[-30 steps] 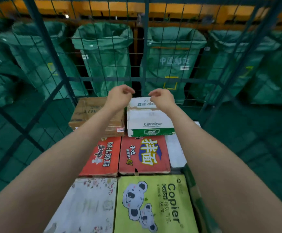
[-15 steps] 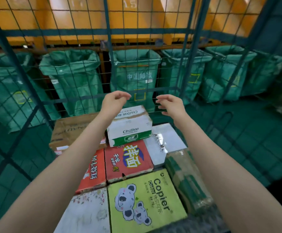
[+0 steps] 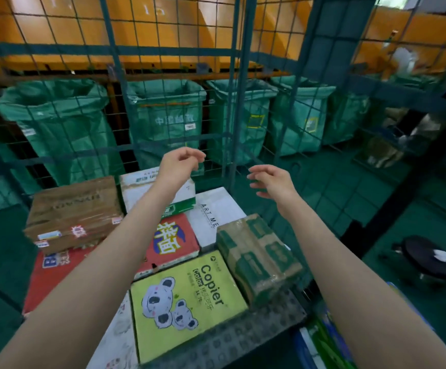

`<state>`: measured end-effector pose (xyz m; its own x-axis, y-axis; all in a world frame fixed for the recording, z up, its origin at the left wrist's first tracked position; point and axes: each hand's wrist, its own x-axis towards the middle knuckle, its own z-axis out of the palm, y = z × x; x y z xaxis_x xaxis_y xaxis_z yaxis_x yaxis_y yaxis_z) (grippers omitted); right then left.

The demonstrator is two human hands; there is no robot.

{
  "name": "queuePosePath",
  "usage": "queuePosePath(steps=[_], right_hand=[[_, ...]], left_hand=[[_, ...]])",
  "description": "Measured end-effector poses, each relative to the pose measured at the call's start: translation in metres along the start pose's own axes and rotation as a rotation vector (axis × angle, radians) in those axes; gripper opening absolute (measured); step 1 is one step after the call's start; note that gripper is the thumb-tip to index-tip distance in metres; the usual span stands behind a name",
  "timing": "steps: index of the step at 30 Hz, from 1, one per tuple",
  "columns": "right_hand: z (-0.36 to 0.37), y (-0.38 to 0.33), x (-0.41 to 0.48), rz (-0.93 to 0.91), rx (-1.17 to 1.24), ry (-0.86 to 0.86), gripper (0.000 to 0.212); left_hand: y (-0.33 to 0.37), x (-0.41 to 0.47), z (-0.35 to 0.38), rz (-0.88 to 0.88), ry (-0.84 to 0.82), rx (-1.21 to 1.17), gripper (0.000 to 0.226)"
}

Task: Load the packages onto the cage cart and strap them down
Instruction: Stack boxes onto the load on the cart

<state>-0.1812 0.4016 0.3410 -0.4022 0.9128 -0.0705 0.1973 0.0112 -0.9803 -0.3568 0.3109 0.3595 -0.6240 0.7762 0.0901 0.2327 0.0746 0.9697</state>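
Note:
Several packages lie packed on the cage cart's studded floor (image 3: 243, 334): a brown taped carton (image 3: 72, 211), a white and green box (image 3: 147, 187), a red noodle box (image 3: 174, 241), a yellow copier-paper box (image 3: 187, 302), a white flat box (image 3: 216, 209) and a green-printed brown parcel (image 3: 256, 254). My left hand (image 3: 179, 166) hovers over the white and green box, fingers loosely curled, holding nothing. My right hand (image 3: 272, 179) hangs open in the air beside the cart's wire back wall (image 3: 176, 49). No strap shows.
Green mail sacks (image 3: 163, 121) stand in a row behind the wire mesh, under an orange chute. A vertical cage post (image 3: 239, 102) rises just beyond my hands. A black round stool (image 3: 427, 257) stands on the green floor at the right. More items lie at lower right.
Both hands lifted off the white and green box and opened, the right one drifting further right. My view swung right and upward.

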Motion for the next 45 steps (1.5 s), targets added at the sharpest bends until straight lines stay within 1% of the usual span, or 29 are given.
queuePosePath(steps=[5, 9, 16, 20, 25, 28, 32, 37, 42, 45], right_hand=[[-0.028, 0.019, -0.035, 0.040, -0.003, 0.027, 0.026], [-0.038, 0.027, -0.058, 0.052, 0.014, 0.029, 0.024], [-0.054, 0.035, -0.091, 0.050, 0.039, 0.120, 0.024], [-0.053, 0.048, -0.109, 0.087, 0.065, 0.181, 0.024], [-0.037, 0.067, -0.131, 0.181, 0.137, 0.262, 0.026], [-0.027, 0.082, -0.148, 0.218, 0.167, 0.313, 0.022], [-0.026, 0.104, -0.177, 0.261, 0.224, 0.419, 0.025], [-0.041, 0.125, -0.226, 0.313, 0.282, 0.604, 0.020], [-0.062, 0.141, -0.282, 0.355, 0.315, 0.771, 0.028], [-0.073, 0.152, -0.318, 0.395, 0.328, 0.877, 0.026]], left_hand=[[0.001, -0.041, 0.029, -0.014, -0.053, -0.017, 0.026], [-0.001, -0.061, 0.040, -0.022, -0.079, -0.025, 0.032], [0.003, -0.082, 0.054, 0.010, -0.192, -0.016, 0.032], [0.001, -0.092, 0.058, 0.000, -0.261, 0.017, 0.032], [-0.016, -0.108, 0.056, -0.030, -0.354, 0.050, 0.032], [-0.027, -0.116, 0.055, -0.047, -0.427, 0.086, 0.033], [-0.038, -0.129, 0.065, -0.031, -0.546, 0.127, 0.032], [-0.043, -0.161, 0.093, 0.010, -0.738, 0.149, 0.030], [-0.042, -0.205, 0.127, 0.060, -0.912, 0.156, 0.028], [-0.046, -0.237, 0.150, 0.071, -1.019, 0.173, 0.033]])
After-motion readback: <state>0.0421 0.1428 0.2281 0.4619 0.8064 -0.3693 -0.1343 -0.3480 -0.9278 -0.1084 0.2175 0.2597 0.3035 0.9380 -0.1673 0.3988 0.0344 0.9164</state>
